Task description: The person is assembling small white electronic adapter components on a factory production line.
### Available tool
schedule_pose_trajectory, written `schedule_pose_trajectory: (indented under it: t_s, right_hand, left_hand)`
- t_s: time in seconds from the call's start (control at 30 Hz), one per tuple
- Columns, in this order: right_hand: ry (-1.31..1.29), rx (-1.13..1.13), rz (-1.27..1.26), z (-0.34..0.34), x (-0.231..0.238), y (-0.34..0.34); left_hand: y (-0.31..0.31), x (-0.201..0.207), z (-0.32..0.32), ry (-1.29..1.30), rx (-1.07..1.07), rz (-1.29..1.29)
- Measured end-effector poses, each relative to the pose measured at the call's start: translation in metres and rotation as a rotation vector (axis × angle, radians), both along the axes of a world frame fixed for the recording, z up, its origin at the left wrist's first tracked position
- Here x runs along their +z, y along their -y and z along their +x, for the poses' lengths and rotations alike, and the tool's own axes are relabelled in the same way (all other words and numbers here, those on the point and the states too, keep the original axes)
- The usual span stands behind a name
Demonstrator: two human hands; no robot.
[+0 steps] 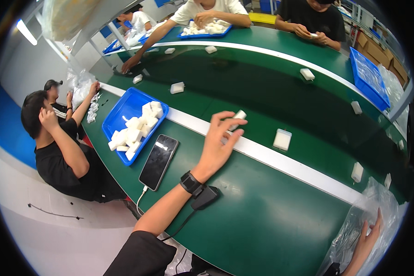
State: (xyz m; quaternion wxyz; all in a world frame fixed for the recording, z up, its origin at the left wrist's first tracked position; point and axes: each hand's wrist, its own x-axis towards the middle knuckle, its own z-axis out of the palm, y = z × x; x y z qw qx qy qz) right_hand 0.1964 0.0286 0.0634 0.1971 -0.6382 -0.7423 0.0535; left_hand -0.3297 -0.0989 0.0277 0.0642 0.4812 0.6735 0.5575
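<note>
My left hand [220, 142] reaches across the white rail at the belt's near edge, fingers bent and spread apart. Just beyond its fingertips a small white block-shaped piece [239, 116] is partly covered by them; whether they touch it I cannot tell. Another white piece with a clear end [282, 139] lies on the green belt, right of that hand. At the lower right, my right hand [369, 235] is against a clear plastic bag [377, 202], fingers stretched and thumb apart. A black band with a boxy device [191, 183] is on my left wrist.
A blue tray [106, 125] of white pieces stands left, beside a phone [158, 162] with a white cable. More white pieces lie along the belt [262, 92]. Co-workers sit left and across. A blue tray with plastic bags [370, 78] stands far right.
</note>
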Motion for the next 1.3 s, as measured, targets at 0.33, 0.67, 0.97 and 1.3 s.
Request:
schedule_pose_trajectory:
  t_s: [0.33, 0.67, 0.97, 1.3]
  right_hand:
    - [0.107, -0.074, -0.021, -0.107, 0.071, 0.069]
    - [-0.841, 0.57, -0.62, -0.188, 0.024, 0.091]
    - [-1.274, 0.517, -0.696, -0.215, -0.024, 0.105]
    - [-1.419, 0.604, -0.846, -0.199, -0.03, 0.091]
  left_hand:
    - [0.012, -0.002, 0.024, 0.257, -0.163, -0.001]
    - [0.035, 0.008, 0.121, 1.194, -0.729, -0.161]
    - [0.038, 0.007, 0.114, 1.34, -0.648, -0.256]
    - [0.032, 0.014, 0.117, 1.134, -0.71, -0.406]
